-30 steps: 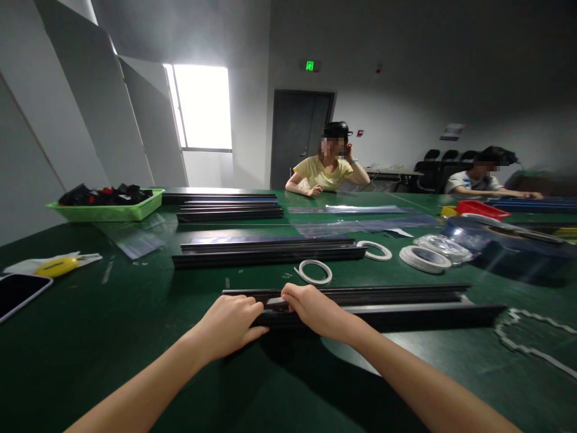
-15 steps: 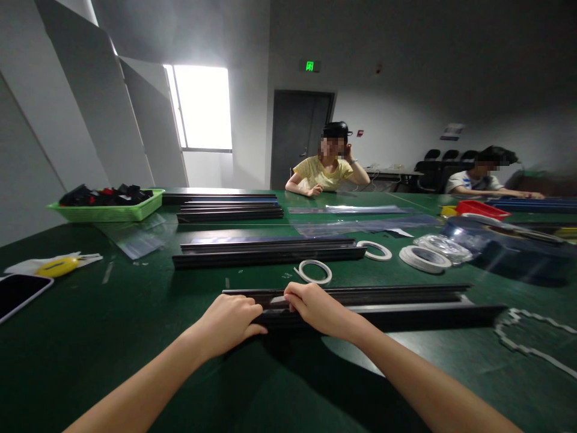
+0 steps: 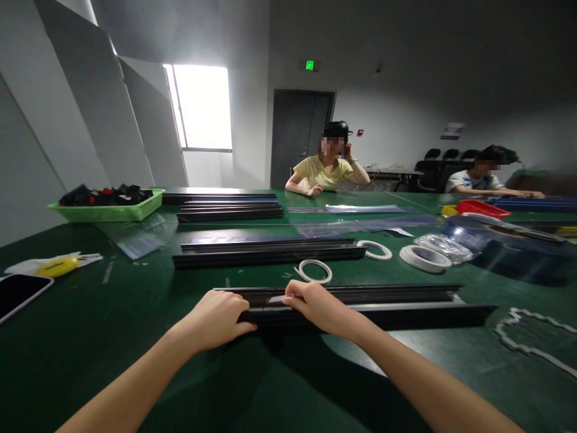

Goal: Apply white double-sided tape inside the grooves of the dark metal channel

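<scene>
A long black channel-shaped strip [image 3: 406, 314] lies across the table in front of me, with a pale inner band along its length. My left hand [image 3: 220, 319] is closed round its left end, thumb on the near side and fingers over the top. Over the middle-left of the strip, my right hand [image 3: 311, 304] is closed in a pinch. A small pale strip [image 3: 276, 299] sticks out leftward from its fingertips, inside the channel. Just beyond my right hand rests a loose white ring of narrow tape [image 3: 314, 272].
Another black channel [image 3: 270, 255] lies farther back, with more stacked behind. White tape rolls [image 3: 425, 258] and a large dark blue roll [image 3: 525, 252] sit at right, near a wavy white strip [image 3: 514, 343]. A green basket [image 3: 108, 211], yellow cutter [image 3: 58, 266] and phone [image 3: 22, 294] are left. Two people sit opposite.
The black channel has slid a little to the left along with my left hand. My right hand has stayed nearly in place, and more of the pale strip shows beside its fingertips.
</scene>
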The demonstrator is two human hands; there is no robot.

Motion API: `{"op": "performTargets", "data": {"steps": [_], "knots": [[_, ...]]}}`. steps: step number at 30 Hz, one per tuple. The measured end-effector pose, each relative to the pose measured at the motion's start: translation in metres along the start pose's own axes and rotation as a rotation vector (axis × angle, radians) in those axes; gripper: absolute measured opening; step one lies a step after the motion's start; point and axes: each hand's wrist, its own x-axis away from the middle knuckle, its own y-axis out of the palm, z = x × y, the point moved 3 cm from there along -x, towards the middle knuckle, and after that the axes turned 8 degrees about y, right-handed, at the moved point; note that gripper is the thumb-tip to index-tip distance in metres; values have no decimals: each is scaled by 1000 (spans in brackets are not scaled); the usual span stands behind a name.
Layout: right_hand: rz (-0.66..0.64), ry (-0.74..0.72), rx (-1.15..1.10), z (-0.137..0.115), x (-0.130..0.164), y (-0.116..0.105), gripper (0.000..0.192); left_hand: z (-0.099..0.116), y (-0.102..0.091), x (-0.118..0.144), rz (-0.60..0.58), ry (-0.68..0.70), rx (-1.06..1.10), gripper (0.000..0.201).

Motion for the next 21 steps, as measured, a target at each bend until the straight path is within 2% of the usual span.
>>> {"op": "performTargets", "data": {"steps": [7, 12, 16, 21], "knots": [[9, 0, -2, 3, -2, 4, 24, 8, 1, -2, 49, 33, 6, 28], [19, -39, -1, -2, -2, 3, 23, 18, 8, -8, 92, 78, 22, 36], [28, -30, 15, -4, -1, 3, 23, 18, 12, -11, 82, 74, 1, 30], [41, -27, 67, -5, 0, 2, 23, 17, 7, -10, 74, 59, -12, 31]]}}
